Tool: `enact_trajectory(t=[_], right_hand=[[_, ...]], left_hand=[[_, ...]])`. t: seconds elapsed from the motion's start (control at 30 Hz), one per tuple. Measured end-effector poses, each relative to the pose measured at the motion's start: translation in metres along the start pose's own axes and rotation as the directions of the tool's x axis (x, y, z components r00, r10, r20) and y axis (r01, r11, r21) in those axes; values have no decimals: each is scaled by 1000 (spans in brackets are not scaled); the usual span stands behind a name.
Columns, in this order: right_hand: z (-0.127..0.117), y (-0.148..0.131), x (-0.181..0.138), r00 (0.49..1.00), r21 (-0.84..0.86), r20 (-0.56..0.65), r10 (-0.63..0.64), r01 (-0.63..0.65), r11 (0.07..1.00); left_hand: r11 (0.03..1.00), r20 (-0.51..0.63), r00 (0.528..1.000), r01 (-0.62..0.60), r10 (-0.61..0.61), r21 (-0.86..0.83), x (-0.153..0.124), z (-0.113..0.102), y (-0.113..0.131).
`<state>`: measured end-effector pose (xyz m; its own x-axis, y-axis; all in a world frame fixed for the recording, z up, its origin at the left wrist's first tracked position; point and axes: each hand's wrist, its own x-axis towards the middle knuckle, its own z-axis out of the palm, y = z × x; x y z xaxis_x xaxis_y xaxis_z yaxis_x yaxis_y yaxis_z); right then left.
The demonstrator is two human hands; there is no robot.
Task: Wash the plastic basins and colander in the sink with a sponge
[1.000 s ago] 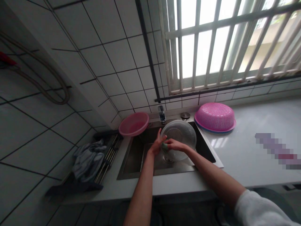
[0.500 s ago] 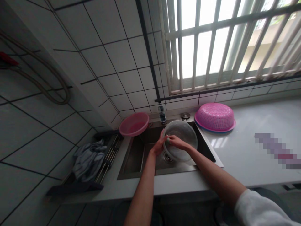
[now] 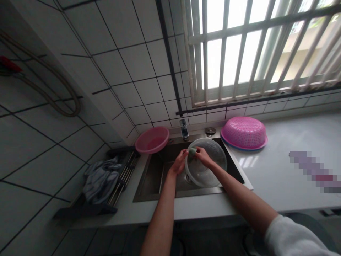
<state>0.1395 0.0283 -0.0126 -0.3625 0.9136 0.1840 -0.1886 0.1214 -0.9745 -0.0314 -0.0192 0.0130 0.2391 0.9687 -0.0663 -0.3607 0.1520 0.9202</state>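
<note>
left hand grips clear basin; right hand pinches green cloth at its rim.

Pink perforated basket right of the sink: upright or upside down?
Upside down: the pink basket shows its base on top, with the wider rim below, toward the counter.

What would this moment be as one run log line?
left hand: at bowl rim; right hand: holding green item near rim; bowl: over sink; pink basin: left of faucet

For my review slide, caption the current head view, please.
Left hand at the rim of a translucent bowl, right hand holding a green sponge or cloth, over a sink.
</note>
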Motion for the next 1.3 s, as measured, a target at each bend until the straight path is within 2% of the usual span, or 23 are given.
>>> enact_trajectory(t=[0.07,0.13,0.2,0.27,0.33,0.4,0.47,0.5,0.57,0.63,0.7,0.77,0.83,0.9,1.03,1.17,1.23,1.3], right_hand=[[4,5,-4,979,-88,199,41,-24,996],[6,10,-4,952,-167,298,65,-15,986],[4,14,0,976,-230,212,45,5,973],[-1,13,5,1000,-277,14,-6,10,961],[-7,9,9,987,-289,-150,-56,10,957],[-9,3,9,967,-265,-231,-104,40,963],[-6,0,6,966,-219,-221,-138,88,972],[-3,0,4,976,-189,-167,-139,107,976],[3,3,0,994,-150,54,-99,106,983],[7,9,-2,952,-171,305,-12,68,983],[8,16,-2,907,-221,419,48,51,974],[6,18,0,932,-228,362,34,54,972],[4,16,1,975,-198,222,-13,58,979],[4,11,2,995,-146,94,-46,60,988],[5,-1,2,992,-54,-56,-114,111,992],[-2,-6,7,969,-2,-225,-97,99,995],[-6,-7,8,968,62,-245,-55,72,995],[-6,-7,6,986,136,-163,-19,41,990]], left_hand=[[1000,-48,999,17,-16,21,1,-2,-1],[996,-78,996,41,-35,81,2,-2,-2],[990,-79,996,55,-45,127,3,-2,-2],[989,-56,997,61,-54,133,3,0,-1],[993,-13,998,58,-57,107,2,1,-1],[996,28,999,38,-40,77,2,2,0],[998,25,1000,13,-15,64,1,2,0],[998,1,1000,6,-6,68,1,1,0],[996,-68,998,9,-3,90,1,-1,-1],[993,-118,993,30,-16,118,2,-3,-3],[990,-118,993,43,-27,134,3,-4,-5],[990,-89,995,63,-52,126,5,-4,-7],[990,-47,995,96,-92,104,6,-2,-7],[992,-2,995,96,-96,82,5,0,-5],[997,5,1000,-2,1,74,0,4,3],[994,-21,1000,-10,13,110,-2,6,5],[992,-10,1000,-12,14,125,-1,5,3],[991,-25,999,-45,48,125,0,5,0]])
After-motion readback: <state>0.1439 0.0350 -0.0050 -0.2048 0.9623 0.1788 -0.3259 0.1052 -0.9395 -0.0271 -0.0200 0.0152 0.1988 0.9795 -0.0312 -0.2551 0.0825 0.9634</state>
